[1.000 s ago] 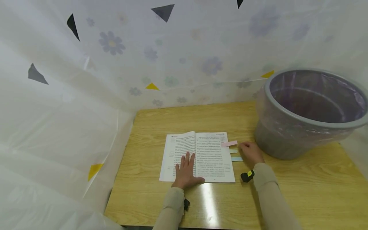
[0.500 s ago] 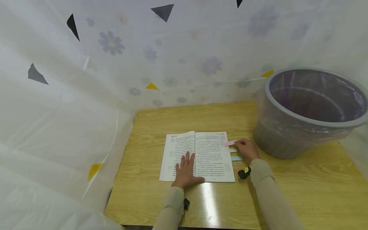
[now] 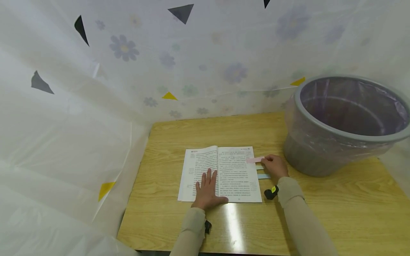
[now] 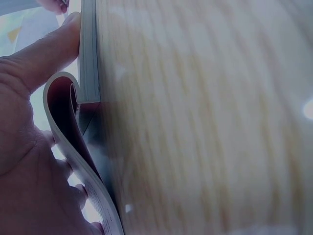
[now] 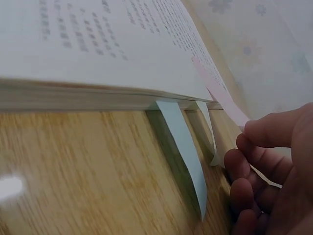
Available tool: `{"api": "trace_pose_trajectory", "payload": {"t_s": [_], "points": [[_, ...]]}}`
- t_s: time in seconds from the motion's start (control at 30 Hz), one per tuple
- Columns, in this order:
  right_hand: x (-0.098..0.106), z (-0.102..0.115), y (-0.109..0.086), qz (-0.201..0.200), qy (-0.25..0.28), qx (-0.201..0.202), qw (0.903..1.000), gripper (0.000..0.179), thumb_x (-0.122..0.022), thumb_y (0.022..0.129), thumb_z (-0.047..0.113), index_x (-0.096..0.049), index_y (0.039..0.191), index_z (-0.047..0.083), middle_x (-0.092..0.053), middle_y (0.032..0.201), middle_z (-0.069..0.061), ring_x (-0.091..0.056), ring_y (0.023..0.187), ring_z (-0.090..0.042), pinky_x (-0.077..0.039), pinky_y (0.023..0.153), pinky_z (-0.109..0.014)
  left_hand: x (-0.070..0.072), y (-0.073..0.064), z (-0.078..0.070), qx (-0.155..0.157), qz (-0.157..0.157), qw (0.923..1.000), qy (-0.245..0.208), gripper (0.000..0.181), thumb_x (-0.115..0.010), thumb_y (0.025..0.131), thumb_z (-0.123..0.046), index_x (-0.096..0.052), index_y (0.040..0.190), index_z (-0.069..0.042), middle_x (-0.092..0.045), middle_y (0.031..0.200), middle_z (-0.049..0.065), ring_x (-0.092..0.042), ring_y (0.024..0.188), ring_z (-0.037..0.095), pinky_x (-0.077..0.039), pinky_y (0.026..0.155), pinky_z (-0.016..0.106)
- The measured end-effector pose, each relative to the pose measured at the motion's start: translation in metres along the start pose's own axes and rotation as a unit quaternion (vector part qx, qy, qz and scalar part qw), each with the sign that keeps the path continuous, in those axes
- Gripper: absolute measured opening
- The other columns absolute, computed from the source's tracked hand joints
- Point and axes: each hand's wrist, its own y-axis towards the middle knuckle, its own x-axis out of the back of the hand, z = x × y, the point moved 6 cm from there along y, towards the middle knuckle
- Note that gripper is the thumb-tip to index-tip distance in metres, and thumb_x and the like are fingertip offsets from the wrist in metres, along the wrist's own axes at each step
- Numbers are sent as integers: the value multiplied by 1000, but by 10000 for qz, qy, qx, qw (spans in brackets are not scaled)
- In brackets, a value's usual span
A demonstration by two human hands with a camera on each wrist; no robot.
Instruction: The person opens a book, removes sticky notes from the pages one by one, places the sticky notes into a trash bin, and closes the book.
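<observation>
An open book [image 3: 235,185] lies on the wooden table with printed text on both pages. My left hand [image 3: 206,192] is spread flat on the left page, its thumb reaching across the gutter to the lower edge of the right page. Between thumb and index finger, my right hand [image 3: 276,166] pinches the outer end of a pink sticky tab [image 5: 222,98]. The tab's other end lies on the right page near the margin. Below it, a pale green tab [image 5: 208,127] and a light blue tab [image 5: 181,142] stick out from the book's right edge.
A large grey bin [image 3: 314,156] with a clear purplish liner stands at the right of the table [image 3: 166,227]. Whitish plastic sheeting [image 3: 64,153] hangs at the left and back. Each wrist wears a small black camera [image 3: 271,192].
My right hand has moved slightly left and taken hold of the pink tab's outer end. The left hand has stayed in place on the book.
</observation>
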Motion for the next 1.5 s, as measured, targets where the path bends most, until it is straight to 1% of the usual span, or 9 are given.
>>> {"api": "trace_pose_trajectory", "payload": {"t_s": [0.2, 0.33, 0.53, 0.77, 1.07, 1.23, 1.33, 1.5], "points": [[-2, 0, -2, 90, -7, -90, 9999, 46, -52, 98, 38, -64, 124, 2, -63, 128, -21, -58, 110, -35, -46, 96, -51, -1, 0, 2, 15, -8, 10000, 14, 119, -83, 72, -52, -11, 161, -21, 0, 170, 7, -3, 157, 34, -9, 121, 67], [-2, 0, -3, 84, -12, -87, 9999, 47, -51, 99, 38, -64, 125, 2, -62, 129, -22, -58, 113, -36, -45, 98, -52, -1, 0, 2, 23, -3, 10000, 2, 119, -83, 72, -52, -11, 161, -21, 0, 170, 6, -2, 157, 34, -9, 121, 67], [0, -1, -2, -8, -111, 32, 9999, 44, -52, 98, 37, -66, 121, 2, -65, 125, -21, -60, 107, -34, -47, 92, -49, 1, 0, 0, 31, 31, 10000, 0, 119, -83, 73, -53, -10, 161, -21, 1, 170, 6, -1, 157, 33, -8, 122, 66], [0, -4, 4, 141, -119, 32, 9998, 43, -53, 98, 37, -66, 120, 2, -65, 123, -20, -59, 103, -31, -47, 88, -45, 3, -1, -2, 28, 15, 10000, -60, 119, -84, 72, -51, -11, 161, -21, 0, 170, 5, -1, 158, 33, -7, 122, 66], [-2, -6, 6, 175, -243, 38, 9995, 43, -53, 97, 38, -65, 120, 3, -65, 122, -20, -59, 101, -31, -47, 85, -44, 1, -1, -1, 30, -3, 10000, -58, 119, -84, 72, -51, -11, 161, -21, 0, 170, 6, -1, 157, 33, -8, 122, 66], [-2, -7, 7, 154, -280, 4, 9995, 42, -53, 97, 38, -65, 119, 4, -65, 120, -18, -58, 101, -30, -47, 86, -44, 0, -1, -1, 43, 15, 10000, -13, 119, -83, 72, -52, -10, 161, -21, 1, 170, 5, -1, 157, 33, -7, 122, 66], [-1, -5, 6, 140, -292, 54, 9995, 41, -52, 97, 37, -66, 116, 4, -65, 116, -17, -58, 97, -29, -46, 82, -41, 0, -1, -1, 34, 9, 10000, 17, 119, -83, 73, -52, -10, 161, -21, 1, 170, 6, -1, 157, 33, -8, 121, 67], [-1, -3, 4, 144, -324, 49, 9994, 38, -51, 97, 36, -66, 113, 5, -66, 112, -16, -56, 91, -27, -42, 75, -34, 1, -1, -1, 28, 10, 10000, 37, 118, -83, 73, -52, -10, 161, -21, 1, 170, 6, -1, 157, 33, -8, 121, 67]]}}
